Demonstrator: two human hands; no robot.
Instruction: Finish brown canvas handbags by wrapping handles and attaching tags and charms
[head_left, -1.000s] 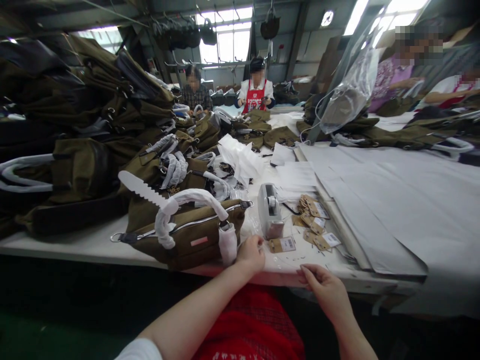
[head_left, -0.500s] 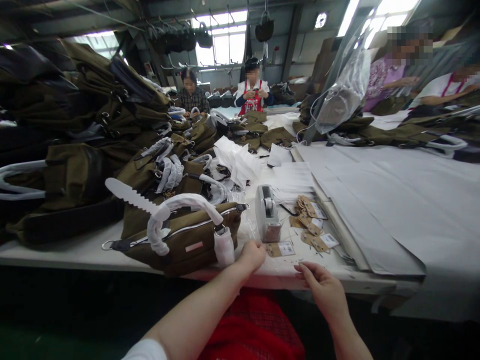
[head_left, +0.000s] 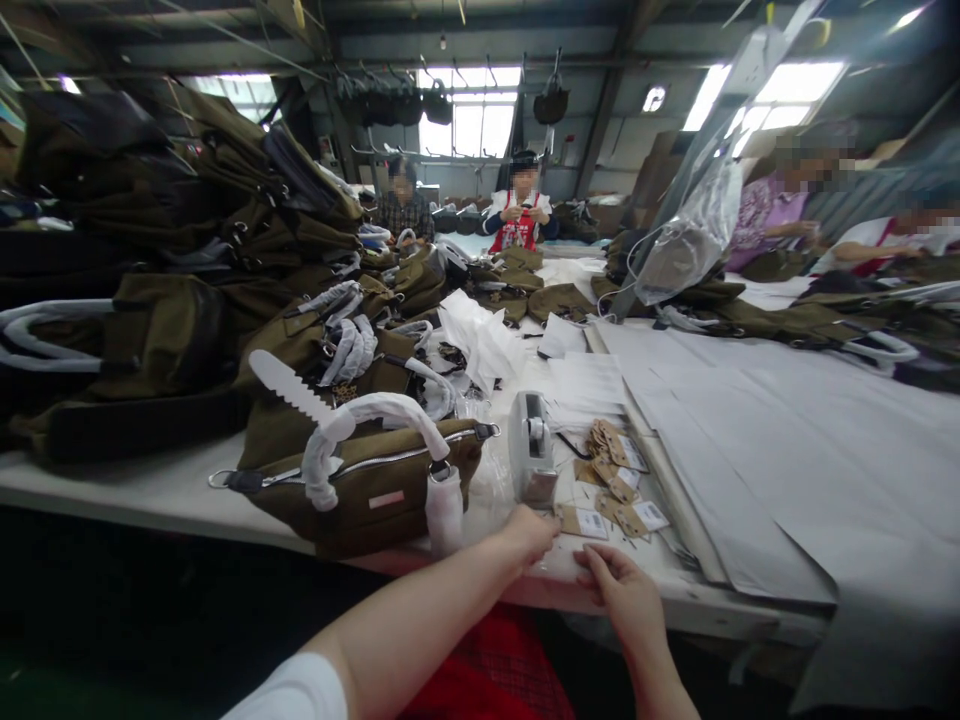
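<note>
My left hand (head_left: 534,533) rests at the table's front edge with its fingers closed at the left end of a brown hang tag (head_left: 583,522) with a white label. Just to the right, my right hand (head_left: 616,580) is pinched, thumb against forefinger; whatever lies between the tips is too small to make out. Left of my hands stands an olive-green handbag (head_left: 345,510) with a silver zip and a wrapped white handle (head_left: 397,408). A white notched strip (head_left: 289,385) sticks up from that handle. Directly behind my left hand is a tape dispenser (head_left: 534,450).
More brown hang tags (head_left: 615,465) lie in a loose heap right of the dispenser. White paper sheets (head_left: 735,430) cover the table's right side. Olive bags (head_left: 172,340) are piled high at left. A plastic-wrapped post (head_left: 690,240) rises behind. Several people work farther back.
My left hand has moved right, and the hang tag has shifted right along with it. My right hand has come closer to the left, still pinched. The view has tilted up slightly.
</note>
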